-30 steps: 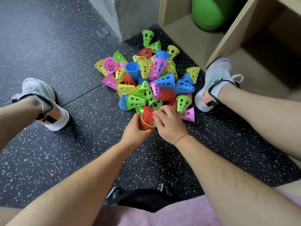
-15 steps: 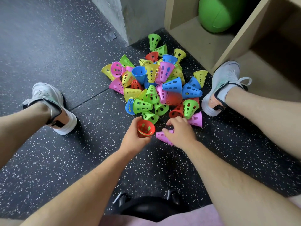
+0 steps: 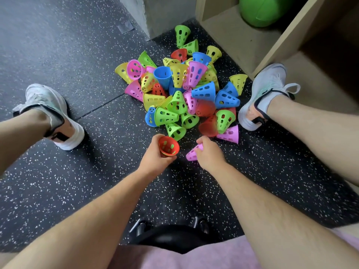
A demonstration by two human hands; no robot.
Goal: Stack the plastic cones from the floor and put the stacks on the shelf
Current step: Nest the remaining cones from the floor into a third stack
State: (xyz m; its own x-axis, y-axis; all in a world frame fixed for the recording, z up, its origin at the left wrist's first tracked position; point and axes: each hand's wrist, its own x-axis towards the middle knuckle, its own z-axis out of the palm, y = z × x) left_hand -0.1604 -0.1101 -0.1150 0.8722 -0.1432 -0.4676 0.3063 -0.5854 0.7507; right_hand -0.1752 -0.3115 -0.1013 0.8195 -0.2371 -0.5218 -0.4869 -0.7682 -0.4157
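A heap of several perforated plastic cones (image 3: 182, 90) in green, blue, pink, yellow and red lies on the speckled floor between my feet. My left hand (image 3: 154, 162) grips a red cone (image 3: 168, 146) with its wide mouth turned up toward me, just in front of the heap. My right hand (image 3: 208, 154) holds a pink cone (image 3: 192, 153) lying sideways, its narrow end pointing left toward the red cone. The two held cones are a short gap apart. The wooden shelf (image 3: 231, 33) stands at the upper right behind the heap.
My left shoe (image 3: 52, 115) and right shoe (image 3: 266, 94) flank the heap. A green ball (image 3: 262, 10) sits in the shelf's lower compartment. A grey wall corner (image 3: 155, 14) rises beside the shelf. A black stool seat (image 3: 172, 237) is under me.
My hands drew back from the heap and came apart. The left kept the red cone, now mouth up. The right picked a pink cone from the heap's front edge.
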